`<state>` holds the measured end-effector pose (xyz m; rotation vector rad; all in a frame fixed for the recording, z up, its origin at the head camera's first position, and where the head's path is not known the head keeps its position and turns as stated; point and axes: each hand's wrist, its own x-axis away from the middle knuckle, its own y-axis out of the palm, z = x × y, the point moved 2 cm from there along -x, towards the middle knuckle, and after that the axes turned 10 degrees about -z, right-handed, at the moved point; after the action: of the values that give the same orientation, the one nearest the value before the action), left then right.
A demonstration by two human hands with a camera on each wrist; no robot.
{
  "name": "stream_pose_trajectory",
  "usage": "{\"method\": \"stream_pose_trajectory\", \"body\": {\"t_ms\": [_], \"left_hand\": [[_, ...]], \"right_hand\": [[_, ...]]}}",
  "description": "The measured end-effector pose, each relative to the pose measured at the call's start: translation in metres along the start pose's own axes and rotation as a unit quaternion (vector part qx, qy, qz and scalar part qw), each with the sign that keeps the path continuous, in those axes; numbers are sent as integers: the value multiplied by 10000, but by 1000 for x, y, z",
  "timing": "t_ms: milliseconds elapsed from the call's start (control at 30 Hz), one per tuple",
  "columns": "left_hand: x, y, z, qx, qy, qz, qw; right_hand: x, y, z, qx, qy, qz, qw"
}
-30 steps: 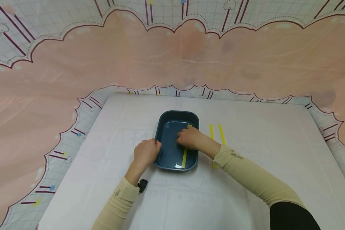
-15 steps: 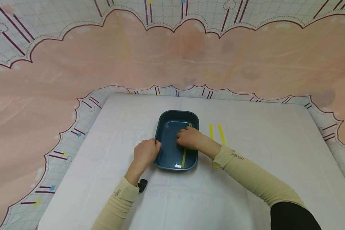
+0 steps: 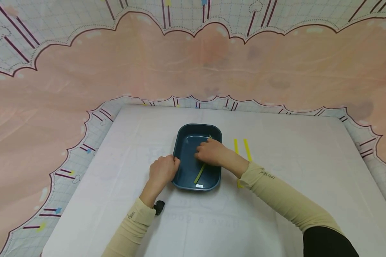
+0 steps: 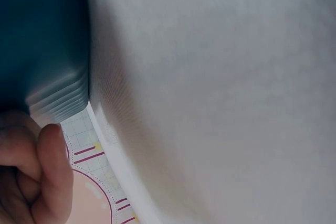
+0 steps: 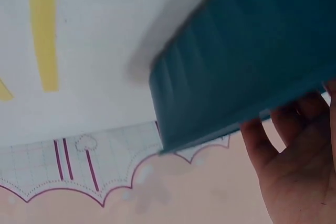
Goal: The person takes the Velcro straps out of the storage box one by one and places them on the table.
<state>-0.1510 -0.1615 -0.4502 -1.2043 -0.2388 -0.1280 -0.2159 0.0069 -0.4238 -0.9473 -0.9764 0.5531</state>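
A dark blue rectangular tray point(image 3: 187, 148) with rounded corners lies on the white tabletop. At its left rim, my left hand point(image 3: 162, 169) holds on with curled fingers. My right hand point(image 3: 213, 152) is over the tray's right half and pinches a narrow yellow strip point(image 3: 199, 174). The strip slants across the inside, its near end toward the middle of the tray's near side; the hand hides its middle. The right wrist view shows the tray's outer wall point(image 5: 247, 51) with fingers reaching over the rim. In the left wrist view, curled fingers point(image 4: 52, 171) meet the tray's edge.
To the right of the tray, two yellow strips point(image 3: 247, 150) lie on the white tabletop point(image 3: 292, 160), partly under the right forearm. A patterned pink and white cloth point(image 3: 193, 67) surrounds the tabletop. A black wrist device point(image 3: 159, 207) sits at the left wrist.
The yellow strip in the tray has turned, its near end swinging left from the right side. The right hand has shifted slightly left. The left hand and tray stay put.
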Motion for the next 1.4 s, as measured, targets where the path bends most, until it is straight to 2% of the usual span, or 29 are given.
{"method": "stream_pose_trajectory", "body": {"t_ms": [400, 733, 1067, 1400], "left_hand": [[-1, 1, -1, 23, 110, 141, 9998], [-1, 2, -1, 64, 128, 182, 9997], [0, 2, -2, 101, 185, 181, 9996], [1, 0, -2, 107, 199, 170, 9996]], "right_hand": [[23, -22, 12, -47, 153, 598, 9981], [44, -26, 26, -229, 345, 773, 9961], [74, -27, 42, -276, 483, 1473, 9875], [85, -23, 48, -455, 556, 1389, 9877]]}}
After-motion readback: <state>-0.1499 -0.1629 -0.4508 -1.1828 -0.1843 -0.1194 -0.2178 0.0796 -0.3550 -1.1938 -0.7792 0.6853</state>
